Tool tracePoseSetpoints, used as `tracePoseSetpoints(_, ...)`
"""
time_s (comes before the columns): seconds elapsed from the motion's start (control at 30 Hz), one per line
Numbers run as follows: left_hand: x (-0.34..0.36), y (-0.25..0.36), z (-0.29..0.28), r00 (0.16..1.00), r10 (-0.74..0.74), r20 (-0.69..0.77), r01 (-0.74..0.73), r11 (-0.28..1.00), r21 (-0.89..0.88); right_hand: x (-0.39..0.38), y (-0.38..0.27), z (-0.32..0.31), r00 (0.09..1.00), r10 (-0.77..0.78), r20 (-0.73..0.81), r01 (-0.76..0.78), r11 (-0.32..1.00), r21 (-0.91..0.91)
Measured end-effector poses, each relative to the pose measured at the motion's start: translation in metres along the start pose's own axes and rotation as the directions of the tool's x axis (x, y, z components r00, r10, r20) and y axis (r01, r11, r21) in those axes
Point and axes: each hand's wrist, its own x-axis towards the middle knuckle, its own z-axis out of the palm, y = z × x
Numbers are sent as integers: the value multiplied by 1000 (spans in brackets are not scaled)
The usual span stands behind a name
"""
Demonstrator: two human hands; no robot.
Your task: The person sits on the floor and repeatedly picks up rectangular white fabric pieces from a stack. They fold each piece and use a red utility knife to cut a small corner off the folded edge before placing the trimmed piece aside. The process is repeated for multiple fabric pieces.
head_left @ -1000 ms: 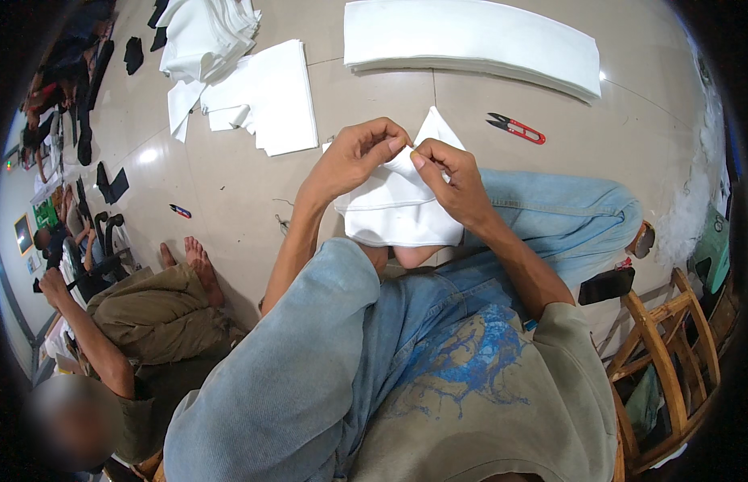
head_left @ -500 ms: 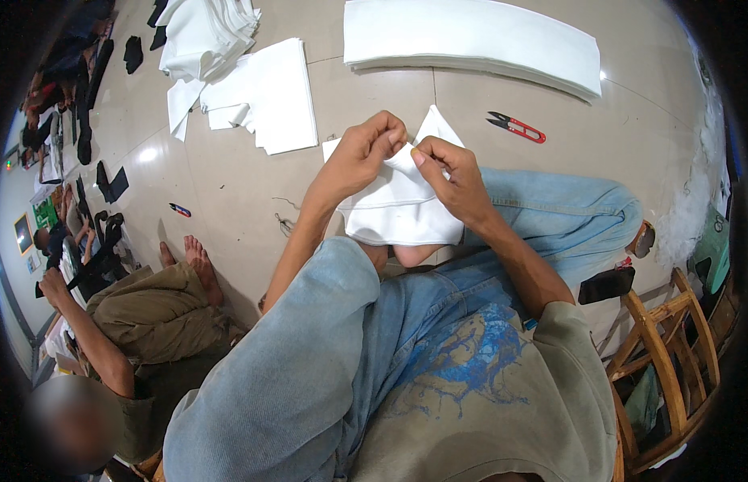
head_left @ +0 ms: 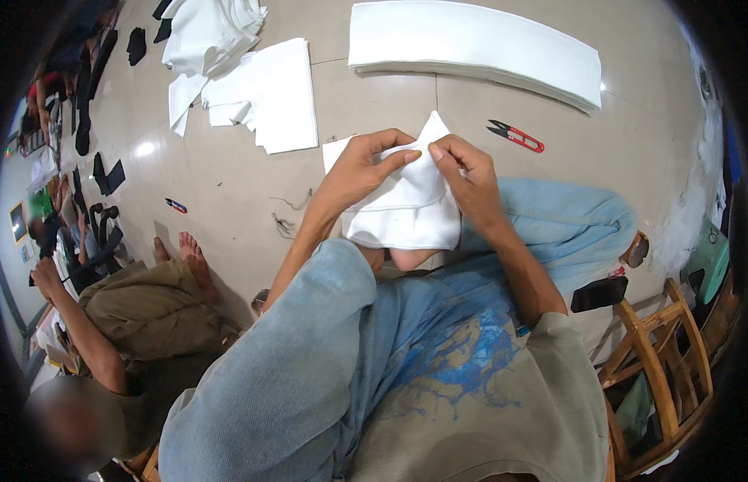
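Head view: pinching narrowly, thumb to fingers, with left hand [head_left: 359,170] and right hand [head_left: 473,178], the upper part of a white seamed fabric piece [head_left: 402,228] in front of faded blue denim jeans [head_left: 277,369], already stitched across but not yet put down, with no telling what remains.

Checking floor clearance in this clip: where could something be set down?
Bare floor lies between the red snips and the white fluff, and, but for specks, between the small blue tool and the flat white stack at left. It is crowded around the white fabric piece and wooden chair.
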Motion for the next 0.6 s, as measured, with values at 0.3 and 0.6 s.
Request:
tracePoseSetpoints(0.3, 3, 5, 0, 989, -146, 3, 146, 983, -110, 14, 25, -71, 964, -187, -189, -76, 490, -869)
tracePoseSetpoints(0.6, 6, 1, -13, 984, -118, 130, 156, 930, -334, 20, 21, -45, 969, 188, -160, -170, 978, 118)
